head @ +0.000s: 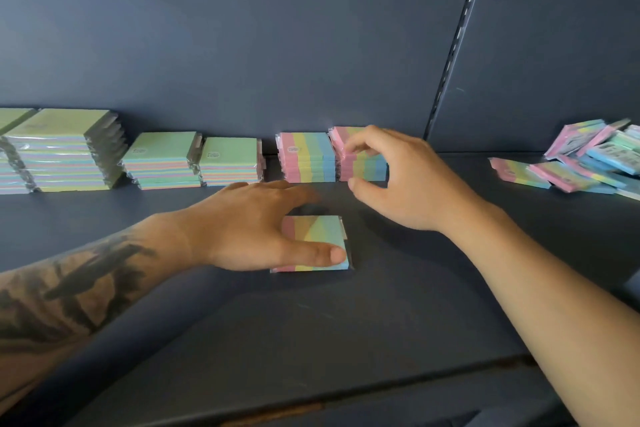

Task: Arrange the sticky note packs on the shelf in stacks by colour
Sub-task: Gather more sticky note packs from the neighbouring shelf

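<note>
Head view of the shelf (346, 315). The left hand (249, 229) lies over a loose striped pack (322, 232) near mid-shelf, fingers across its top and thumb at its near edge; whether this grip clamps the pack cannot be told. The right hand (398, 177) reaches to the right striped stack (363, 163) at the back wall, fingertips on its top pack, thumb apart below. A second striped stack (306, 158) stands just beside it; green stacks (162, 159) lie left, an unsorted pile (588, 163) right. The wrapped packs look light, stiff and slippery; best held by opposite edges.
</note>
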### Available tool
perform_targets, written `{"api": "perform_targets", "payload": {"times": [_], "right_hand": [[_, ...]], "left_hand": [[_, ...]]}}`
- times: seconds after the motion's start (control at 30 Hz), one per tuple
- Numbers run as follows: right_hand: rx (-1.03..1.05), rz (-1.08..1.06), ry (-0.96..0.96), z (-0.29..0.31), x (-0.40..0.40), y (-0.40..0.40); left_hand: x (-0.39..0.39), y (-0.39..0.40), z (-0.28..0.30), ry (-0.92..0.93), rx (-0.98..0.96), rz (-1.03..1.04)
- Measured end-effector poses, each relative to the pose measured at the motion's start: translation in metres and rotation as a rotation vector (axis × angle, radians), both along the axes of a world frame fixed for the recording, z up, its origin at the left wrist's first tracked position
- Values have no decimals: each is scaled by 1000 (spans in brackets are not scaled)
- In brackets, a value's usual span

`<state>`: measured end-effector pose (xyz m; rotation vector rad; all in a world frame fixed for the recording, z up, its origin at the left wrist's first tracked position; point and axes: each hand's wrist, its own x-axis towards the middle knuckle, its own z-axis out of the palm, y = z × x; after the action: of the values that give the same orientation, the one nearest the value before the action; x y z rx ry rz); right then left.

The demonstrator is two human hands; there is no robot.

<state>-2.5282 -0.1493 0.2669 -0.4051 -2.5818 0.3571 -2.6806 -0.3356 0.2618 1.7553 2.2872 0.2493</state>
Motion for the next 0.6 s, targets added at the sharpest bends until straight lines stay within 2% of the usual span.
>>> {"api": "perform_targets", "payload": {"times": [0.1,0.23,0.37,0.6], "right_hand": [[-129,71,-52,-13,12,-15],[-223,140,-165,-29,19,-27],[-195,160,-267,-36,19,-31],[-180,151,-206,-38,16,-32]], "left_hand": [[-5,-16,-3,-11,31,-8],[-17,-24,-17,109,22,-2],[-22,-23,-23,12,88,3],[-24,-21,-30,9,278,15]]}}
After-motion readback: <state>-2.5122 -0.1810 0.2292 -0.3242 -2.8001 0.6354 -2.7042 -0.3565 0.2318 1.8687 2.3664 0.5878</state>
